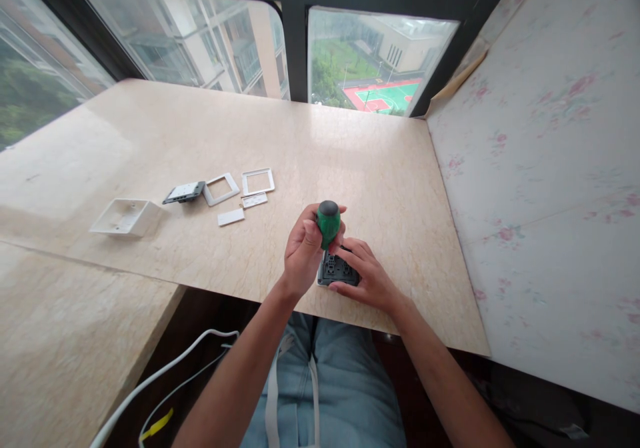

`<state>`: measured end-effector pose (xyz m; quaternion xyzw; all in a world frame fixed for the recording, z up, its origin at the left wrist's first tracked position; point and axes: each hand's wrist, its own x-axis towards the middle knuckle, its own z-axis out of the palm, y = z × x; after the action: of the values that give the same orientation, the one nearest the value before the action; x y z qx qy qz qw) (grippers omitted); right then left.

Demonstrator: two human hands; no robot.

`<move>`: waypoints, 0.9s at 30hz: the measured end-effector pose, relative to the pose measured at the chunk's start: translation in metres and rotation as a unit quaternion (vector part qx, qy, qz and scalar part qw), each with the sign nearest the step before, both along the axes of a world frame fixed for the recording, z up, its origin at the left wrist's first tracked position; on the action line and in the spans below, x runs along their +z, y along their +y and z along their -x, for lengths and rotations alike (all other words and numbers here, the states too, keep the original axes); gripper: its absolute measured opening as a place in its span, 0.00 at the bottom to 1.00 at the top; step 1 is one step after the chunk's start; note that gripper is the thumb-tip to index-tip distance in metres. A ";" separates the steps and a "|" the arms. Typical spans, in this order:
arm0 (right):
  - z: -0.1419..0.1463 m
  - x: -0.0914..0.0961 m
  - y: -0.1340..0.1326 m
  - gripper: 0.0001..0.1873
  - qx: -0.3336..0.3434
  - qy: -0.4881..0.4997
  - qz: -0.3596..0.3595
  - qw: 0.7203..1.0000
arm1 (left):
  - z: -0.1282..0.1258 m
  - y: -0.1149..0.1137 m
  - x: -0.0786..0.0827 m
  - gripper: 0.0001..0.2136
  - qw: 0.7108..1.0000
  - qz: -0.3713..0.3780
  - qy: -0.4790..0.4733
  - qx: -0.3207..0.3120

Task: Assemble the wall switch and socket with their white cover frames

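My left hand (303, 245) is wrapped round the green handle of a screwdriver (329, 224), which points down and has a dark end cap. Below it a dark switch module (337, 272) lies on the stone counter near the front edge. My right hand (366, 272) grips this module, thumb at its near side and fingers along the far side. The fingertips of both hands come close together by the screwdriver. Its shaft and tip are hidden behind the handle and hands.
On the counter (380, 175) to the left lie a white wall box (124, 218), another switch module (184, 193), two white frames (221, 189) and small white plates (231, 217). Windows stand behind, a papered wall (540, 188) at right. A white cable (170, 361) hangs below the counter.
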<state>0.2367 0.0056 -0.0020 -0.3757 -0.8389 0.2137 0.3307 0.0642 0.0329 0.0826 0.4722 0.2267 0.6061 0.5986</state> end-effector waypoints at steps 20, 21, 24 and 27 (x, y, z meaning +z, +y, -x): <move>0.000 -0.002 0.001 0.33 0.001 0.003 -0.007 1.000 | 0.004 -0.002 0.005 0.28 0.999 0.027 -0.014 -0.025; 0.000 -0.002 0.001 0.33 0.000 0.004 -0.008 1.000 | 0.003 -0.002 0.005 0.29 0.999 0.029 -0.022 -0.015; 0.000 -0.002 0.001 0.33 0.002 0.007 -0.014 1.000 | -0.001 -0.001 0.001 0.29 0.999 0.012 -0.034 0.006; 0.000 -0.001 0.001 0.34 0.003 0.005 -0.017 1.000 | -0.001 0.000 -0.004 0.23 1.000 -0.016 -0.025 0.002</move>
<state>0.2364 0.0065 -0.0030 -0.3662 -0.8422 0.2019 0.3404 0.0647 0.0325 0.0784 0.4662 0.2023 0.6225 0.5952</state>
